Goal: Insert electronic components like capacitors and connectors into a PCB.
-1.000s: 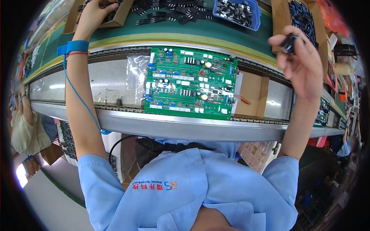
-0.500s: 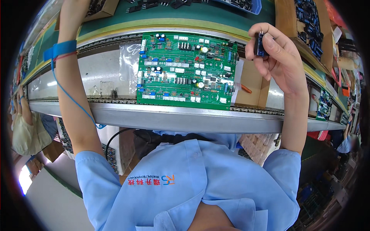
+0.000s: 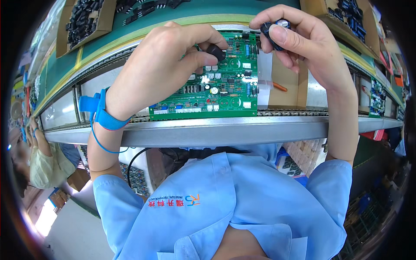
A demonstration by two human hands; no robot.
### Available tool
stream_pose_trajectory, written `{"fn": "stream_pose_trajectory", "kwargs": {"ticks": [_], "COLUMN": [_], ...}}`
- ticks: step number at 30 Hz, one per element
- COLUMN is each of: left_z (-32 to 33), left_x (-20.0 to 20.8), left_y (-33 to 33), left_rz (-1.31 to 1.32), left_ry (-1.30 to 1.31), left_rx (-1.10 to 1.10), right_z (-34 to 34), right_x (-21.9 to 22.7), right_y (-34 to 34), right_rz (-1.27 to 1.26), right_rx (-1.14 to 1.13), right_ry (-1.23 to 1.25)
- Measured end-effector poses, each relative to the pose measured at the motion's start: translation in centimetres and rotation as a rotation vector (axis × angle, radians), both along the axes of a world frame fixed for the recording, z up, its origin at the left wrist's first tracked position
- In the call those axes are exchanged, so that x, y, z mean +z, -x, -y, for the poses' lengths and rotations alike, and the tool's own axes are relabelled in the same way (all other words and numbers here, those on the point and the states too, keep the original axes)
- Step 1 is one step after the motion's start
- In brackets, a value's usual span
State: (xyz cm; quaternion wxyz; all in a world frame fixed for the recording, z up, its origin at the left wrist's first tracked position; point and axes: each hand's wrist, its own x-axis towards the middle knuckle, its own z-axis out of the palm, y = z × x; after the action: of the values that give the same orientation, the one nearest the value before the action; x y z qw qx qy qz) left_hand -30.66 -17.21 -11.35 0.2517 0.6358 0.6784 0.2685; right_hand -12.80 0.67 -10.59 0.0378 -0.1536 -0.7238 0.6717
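Note:
The green circuit board point(image 3: 236, 89) lies under my hands, crowded with small parts and showing round white outlines at its right side. Over its upper part, my left hand point(image 3: 160, 60) pinches a black component point(image 3: 215, 52) between thumb and fingers, just above the outlines. Whether it touches the board I cannot tell. Beyond the board's upper right corner, my right hand point(image 3: 314, 45) is closed on dark electrolytic capacitors point(image 3: 272, 38); one silver end shows, and the fingers partly hide them. A blue wrist strap point(image 3: 102, 110) with a cord circles my left wrist.
A cardboard box of black components point(image 3: 82, 24) stands at the upper left, another of dark capacitors point(image 3: 349, 17) at the upper right. Black pinned parts point(image 3: 147, 8) lie on the green surface. A metal rail point(image 3: 234, 132) runs along the near side; an orange-handled item point(image 3: 279, 86) lies right of the board.
My left hand has come from the box at the upper left to above the board, with a black component in it. My right hand has moved slightly up and left, turning the capacitors.

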Motion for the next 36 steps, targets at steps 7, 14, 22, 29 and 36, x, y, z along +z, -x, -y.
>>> {"fn": "stream_pose_trajectory", "kwargs": {"ticks": [7,14,22,29,36], "left_z": [-0.9,-1.4,-1.7,-1.7,-1.6], "left_x": [-0.9,-1.2,-0.9,-1.2,-0.7], "left_y": [-0.3,-0.7,-1.3,-1.4,-1.4], "left_rz": [-0.501,-0.584,-0.706,-0.727,-0.766], "left_ry": [-0.270,-0.256,-0.249,-0.329,-0.234], "left_rx": [-0.200,-0.273,-0.285,-0.297,-0.332], "right_z": [0.1,-0.1,0.4,0.3,0.2], "right_x": [1.6,1.1,1.8,1.4,1.1], "right_y": [-0.2,0.2,0.1,0.1,0.0], "right_rz": [0.136,0.142,0.188,0.169,0.146], "right_rx": [-0.059,-0.025,-0.026,-0.008,-0.001], "right_ry": [0.115,-0.065,-0.246,-0.316,-0.303]}}
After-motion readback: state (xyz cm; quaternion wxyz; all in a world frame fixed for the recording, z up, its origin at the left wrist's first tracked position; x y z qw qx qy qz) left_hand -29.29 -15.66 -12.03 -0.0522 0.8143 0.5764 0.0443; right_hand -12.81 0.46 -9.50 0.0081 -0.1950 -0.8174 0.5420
